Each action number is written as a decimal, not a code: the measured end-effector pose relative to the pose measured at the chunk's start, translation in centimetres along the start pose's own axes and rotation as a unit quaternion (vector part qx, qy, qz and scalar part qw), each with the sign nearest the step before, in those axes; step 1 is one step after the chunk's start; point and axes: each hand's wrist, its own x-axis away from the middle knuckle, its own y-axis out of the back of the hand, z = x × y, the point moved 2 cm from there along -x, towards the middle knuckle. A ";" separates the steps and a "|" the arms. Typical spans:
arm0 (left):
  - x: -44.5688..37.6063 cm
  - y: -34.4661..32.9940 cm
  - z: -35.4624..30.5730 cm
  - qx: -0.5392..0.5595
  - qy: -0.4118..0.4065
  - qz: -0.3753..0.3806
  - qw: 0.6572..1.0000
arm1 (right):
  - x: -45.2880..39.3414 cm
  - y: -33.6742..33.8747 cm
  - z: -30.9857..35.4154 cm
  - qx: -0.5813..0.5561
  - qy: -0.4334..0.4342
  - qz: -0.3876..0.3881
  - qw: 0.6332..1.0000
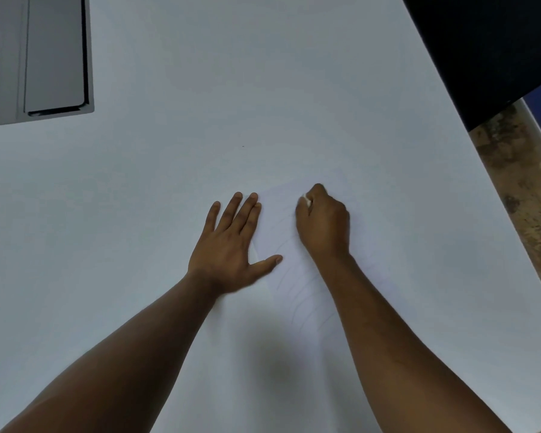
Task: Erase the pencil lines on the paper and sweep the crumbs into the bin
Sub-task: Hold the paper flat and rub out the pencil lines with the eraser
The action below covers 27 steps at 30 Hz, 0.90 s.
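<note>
White eraser (pixel 306 201) pinched in the right hand (pixel 322 223), its grip closed tight; the left hand (pixel 228 245), fingers flat, steadies the paper (pixel 281 232). Short, light strokes should spare the sheet.

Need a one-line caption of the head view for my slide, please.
Left hand pressed flat on the paper while the right hand grips a white eraser over faint pencil lines.

White table (pixel 200 73), faintly pencilled paper (pixel 289 245) flat upon it, grey slotted panel (pixel 35 57) far-left.
</note>
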 end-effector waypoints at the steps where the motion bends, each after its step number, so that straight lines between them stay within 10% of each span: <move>1: -0.1 0.0 0.0 0.001 0.002 -0.003 1.000 | -0.4 0.6 -0.8 0.014 -0.001 -0.023 1.000; 10: 0.1 0.1 -0.1 -0.001 0.002 0.006 1.000 | -2.3 4.3 -6.9 0.015 -0.053 -0.006 0.998; 18: 0.0 0.2 -0.3 -0.003 0.003 0.006 1.000 | -0.9 1.8 -3.2 -0.001 0.085 0.014 0.996; 27: -0.1 0.1 -0.2 0.012 -0.002 0.004 1.000 | -1.6 3.9 -5.8 -0.024 -0.029 0.005 0.999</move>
